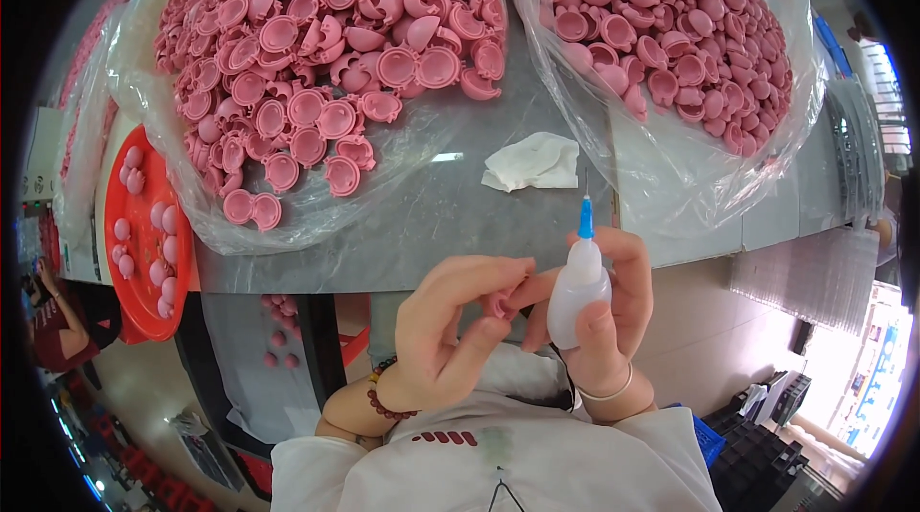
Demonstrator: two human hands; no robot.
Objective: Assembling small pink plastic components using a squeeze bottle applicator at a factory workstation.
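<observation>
My left hand [439, 335] is closed, pinching a small pink plastic shell piece [497, 305] between thumb and fingers. Most of that piece is hidden by the fingertips. My right hand [621, 325] wraps round a translucent white squeeze bottle [573, 294] with a blue needle tip [586, 219]. The bottle stands nearly upright, its needle pointing away from me. One finger of my right hand reaches across to the pink piece and touches it or lies right beside it. Beyond my hands, a heap of open pink hinged shells [335, 52] lies on clear plastic sheeting.
A second heap of pink half shells [671, 33] sits in clear plastic at the far right. A crumpled white tissue [533, 162] lies on the grey table [422, 225]. On the left, a red tray [144, 292] holds several pink balls. Another person's arm [65, 306] shows at far left.
</observation>
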